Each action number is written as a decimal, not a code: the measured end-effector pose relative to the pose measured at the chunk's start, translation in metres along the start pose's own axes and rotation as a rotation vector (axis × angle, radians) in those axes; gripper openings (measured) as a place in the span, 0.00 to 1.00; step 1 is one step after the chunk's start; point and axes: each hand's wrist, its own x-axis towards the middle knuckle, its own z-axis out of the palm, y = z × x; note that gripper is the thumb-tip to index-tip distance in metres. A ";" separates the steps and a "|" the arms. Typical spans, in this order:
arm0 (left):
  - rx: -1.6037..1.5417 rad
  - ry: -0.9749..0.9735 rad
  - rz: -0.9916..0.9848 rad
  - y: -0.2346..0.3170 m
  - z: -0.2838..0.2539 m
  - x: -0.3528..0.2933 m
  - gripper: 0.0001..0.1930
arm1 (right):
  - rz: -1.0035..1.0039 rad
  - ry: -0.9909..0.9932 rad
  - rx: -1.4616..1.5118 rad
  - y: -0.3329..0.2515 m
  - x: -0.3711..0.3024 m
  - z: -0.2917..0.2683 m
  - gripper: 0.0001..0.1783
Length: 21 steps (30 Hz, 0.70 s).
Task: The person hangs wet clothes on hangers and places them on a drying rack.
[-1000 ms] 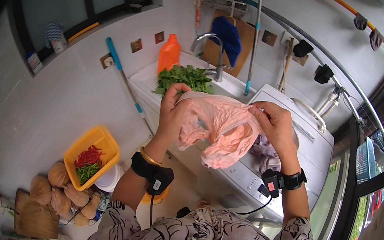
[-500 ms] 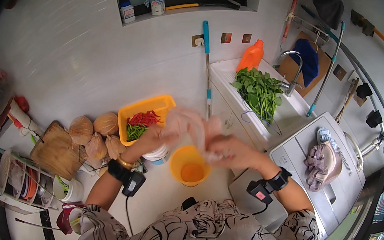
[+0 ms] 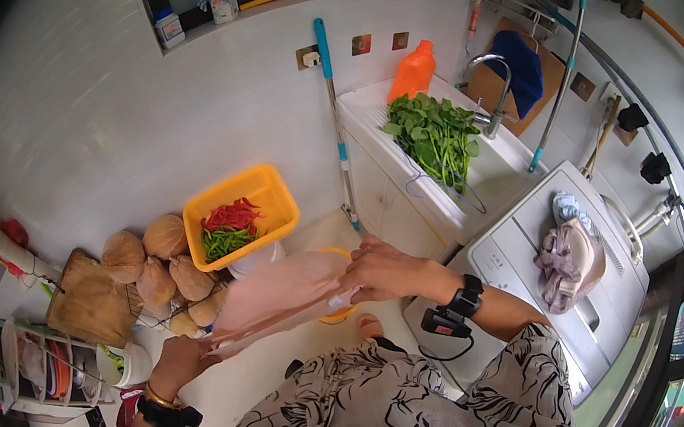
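A pale pink garment [image 3: 272, 296] is stretched slantwise between my two hands, with a small white tag near its right end. My left hand [image 3: 180, 363] grips its lower left end, near the floor-side things at left. At the upper right end, my right hand [image 3: 382, 272] pinches the edge. Partly behind the cloth is a yellow bucket [image 3: 340, 315], mostly hidden by the garment and my right hand. Just beyond the garment, a yellow basin [image 3: 272, 194] holds red chillies [image 3: 234, 215] and green chillies [image 3: 224, 242].
Leafy greens [image 3: 434, 139] lie in the white sink [image 3: 504, 163], beside an orange jug [image 3: 414, 72]. A washing machine [image 3: 511, 239] stands at right with crumpled clothes [image 3: 571, 264] on top. Bagged round brown items [image 3: 166, 236] and a wooden board [image 3: 95, 300] sit at left. A pole [image 3: 337, 124] leans on the wall.
My hands have moved apart and the bunched garment is now spread taut. My left hand went down and left. The whole view has shifted and turned a little.
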 end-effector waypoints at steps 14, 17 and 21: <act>-0.973 0.603 0.368 0.064 -0.134 -0.022 0.08 | -0.522 0.030 0.365 0.048 0.109 -0.121 0.09; -0.432 0.490 0.261 0.078 -0.154 -0.004 0.11 | -0.549 -0.078 0.385 0.084 0.138 -0.152 0.11; -0.492 0.512 0.151 0.085 -0.148 0.028 0.16 | -0.222 -0.106 0.106 0.081 0.180 -0.258 0.23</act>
